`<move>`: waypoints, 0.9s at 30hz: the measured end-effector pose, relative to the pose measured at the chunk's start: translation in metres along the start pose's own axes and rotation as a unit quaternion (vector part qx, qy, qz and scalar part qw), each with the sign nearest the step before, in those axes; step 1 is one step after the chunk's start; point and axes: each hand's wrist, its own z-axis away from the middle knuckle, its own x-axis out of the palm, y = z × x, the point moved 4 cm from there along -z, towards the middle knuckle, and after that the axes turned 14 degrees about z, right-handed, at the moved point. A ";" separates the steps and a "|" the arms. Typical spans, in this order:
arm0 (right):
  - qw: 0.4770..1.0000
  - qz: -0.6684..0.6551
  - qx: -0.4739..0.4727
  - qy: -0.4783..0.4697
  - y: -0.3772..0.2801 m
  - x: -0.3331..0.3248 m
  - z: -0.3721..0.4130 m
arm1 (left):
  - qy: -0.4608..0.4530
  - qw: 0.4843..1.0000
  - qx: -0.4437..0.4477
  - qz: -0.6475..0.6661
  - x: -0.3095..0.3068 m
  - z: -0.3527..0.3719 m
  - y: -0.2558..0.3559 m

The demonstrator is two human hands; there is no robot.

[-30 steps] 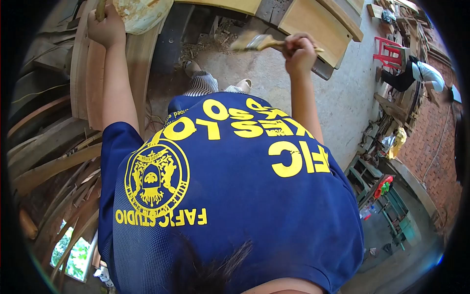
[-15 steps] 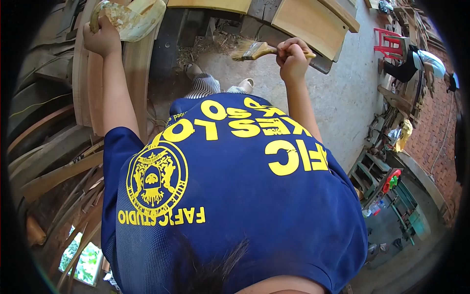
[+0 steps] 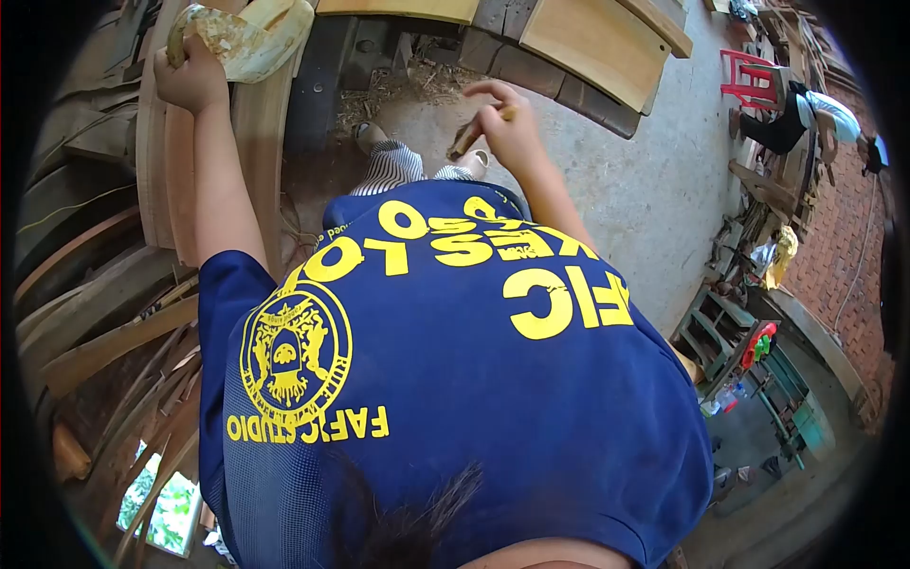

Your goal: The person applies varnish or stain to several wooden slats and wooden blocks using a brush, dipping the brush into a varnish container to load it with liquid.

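My left hand (image 3: 192,78) is closed round the rim or handle of a pale, stained plastic container (image 3: 261,43), at the upper left. Crusty brown-yellow residue coats its inner wall, and its contents do not show. My right hand (image 3: 509,128) grips a paintbrush (image 3: 466,138) in front of my shirt, with the bristle end pointing down and partly turned from view. Under the left hand and forearm lie long wooden boards (image 3: 175,190).
A light wooden panel (image 3: 595,49) rests on a dark timber bench (image 3: 559,90) ahead. Curved wood strips (image 3: 104,341) are piled at left. A red plastic stool (image 3: 749,81) and another person (image 3: 825,114) are at far right. Shavings (image 3: 398,87) litter the floor.
My right hand has moved left and closer to my body, and the brush has turned from lying sideways to pointing downward. My left hand holds the container in nearly the same place.
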 end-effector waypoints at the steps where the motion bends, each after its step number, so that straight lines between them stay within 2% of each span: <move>1: 0.999 0.048 0.000 -0.006 0.016 0.010 -0.008 | -0.003 1.000 0.000 0.001 0.000 -0.001 -0.004; 2: 0.999 0.047 0.001 -0.004 0.021 0.018 -0.014 | 0.000 1.000 0.001 0.007 -0.001 -0.002 -0.009; 3: 0.976 0.216 0.008 -0.007 0.023 0.027 -0.018 | 0.003 1.000 0.003 0.014 0.000 -0.002 -0.010; 4: 0.925 0.380 0.014 -0.010 0.026 0.034 -0.023 | 0.001 1.000 0.004 0.016 0.000 -0.002 -0.009; 8: 0.931 0.355 0.074 -0.048 0.040 0.044 -0.033 | -0.007 1.000 -0.010 0.002 -0.002 0.001 -0.004; 10: 0.917 0.376 0.119 -0.055 0.036 0.044 -0.028 | -0.008 1.000 -0.013 0.000 -0.002 0.002 -0.004; 11: 0.917 0.375 0.120 -0.058 0.031 0.043 -0.029 | 0.004 1.000 -0.012 0.006 -0.002 0.004 -0.002; 13: 0.886 0.442 0.121 -0.075 0.025 0.039 -0.030 | 0.014 1.000 -0.013 0.010 -0.004 0.004 -0.001; 17: 0.886 0.448 0.102 -0.050 0.031 0.039 -0.038 | 0.009 1.000 -0.026 -0.001 -0.002 0.001 0.003; 20: 0.881 0.456 0.107 -0.072 0.030 0.034 -0.037 | 0.009 1.000 -0.029 0.005 0.000 0.000 0.001; 22: 0.904 0.424 0.054 -0.003 0.039 0.028 -0.037 | 0.010 0.999 -0.027 0.014 -0.002 -0.001 -0.005; 23: 0.904 0.425 0.052 -0.002 0.050 0.028 -0.036 | 0.003 1.000 -0.014 -0.003 -0.002 -0.002 -0.009; 24: 0.962 0.268 0.030 0.044 0.061 0.026 -0.035 | -0.003 1.000 0.000 -0.019 -0.001 -0.004 -0.008; 25: 0.991 0.103 0.007 0.088 0.072 0.025 -0.035 | -0.001 1.000 0.000 -0.018 -0.001 -0.003 -0.007; 26: 0.992 0.004 0.081 0.092 0.080 0.027 -0.036 | 0.000 1.000 -0.004 -0.009 -0.001 -0.002 -0.001; 27: 0.992 0.005 0.081 0.092 0.081 0.028 -0.040 | 0.001 1.000 -0.007 -0.001 -0.001 -0.001 0.002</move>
